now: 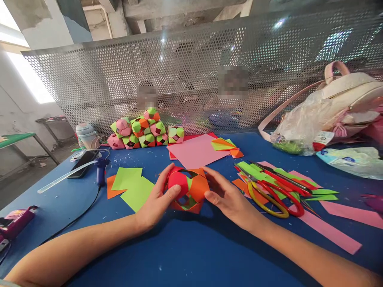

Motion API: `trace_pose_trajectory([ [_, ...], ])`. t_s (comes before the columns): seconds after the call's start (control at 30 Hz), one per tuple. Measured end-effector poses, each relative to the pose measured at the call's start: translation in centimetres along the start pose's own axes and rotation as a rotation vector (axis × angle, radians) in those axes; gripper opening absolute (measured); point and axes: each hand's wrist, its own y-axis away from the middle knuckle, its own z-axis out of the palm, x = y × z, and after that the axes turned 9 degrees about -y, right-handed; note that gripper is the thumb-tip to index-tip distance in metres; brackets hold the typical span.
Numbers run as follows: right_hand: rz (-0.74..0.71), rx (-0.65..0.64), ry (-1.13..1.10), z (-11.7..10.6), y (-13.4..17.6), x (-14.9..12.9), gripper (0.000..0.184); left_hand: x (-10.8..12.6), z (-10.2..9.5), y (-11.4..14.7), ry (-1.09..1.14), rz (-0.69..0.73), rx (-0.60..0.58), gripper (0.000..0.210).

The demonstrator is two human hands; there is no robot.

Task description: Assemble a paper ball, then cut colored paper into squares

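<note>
A hollow folded paper ball (196, 186) in red, orange and green is held between my two hands over the blue table. My left hand (163, 191) grips its red side, with the thumb across the front. Around the orange side curve the fingers of my right hand (227, 195), the thumb near its front edge. Dark openings show between the ball's strips. Green paper squares (137, 195) and an orange sheet (112, 186) lie beside my left hand. To the right of my right hand are scissors with yellow and red handles (269, 203) on coloured paper scraps.
Several finished paper balls (146, 135) are stacked at the back by a perforated metal screen (119, 79). A glue gun (101, 169), its cord and a phone (82, 165) lie at left. Pink sheets (191, 149) lie behind the ball; a backpack (350, 95) stands back right.
</note>
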Motion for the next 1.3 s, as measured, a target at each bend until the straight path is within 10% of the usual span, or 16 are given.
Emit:
trace_pose_trajectory([
  [1.0, 0.04, -0.036, 0.066, 1.3, 0.4, 1.3, 0.079, -0.5, 0.3, -0.2, -0.22, -0.057, -0.017, 0.05],
  [1.3, -0.227, -0.134, 0.116, 0.8, 1.4, 2.5, 0.083, -1.7, -0.7, 0.6, -0.252, 0.312, -0.065, 0.073],
])
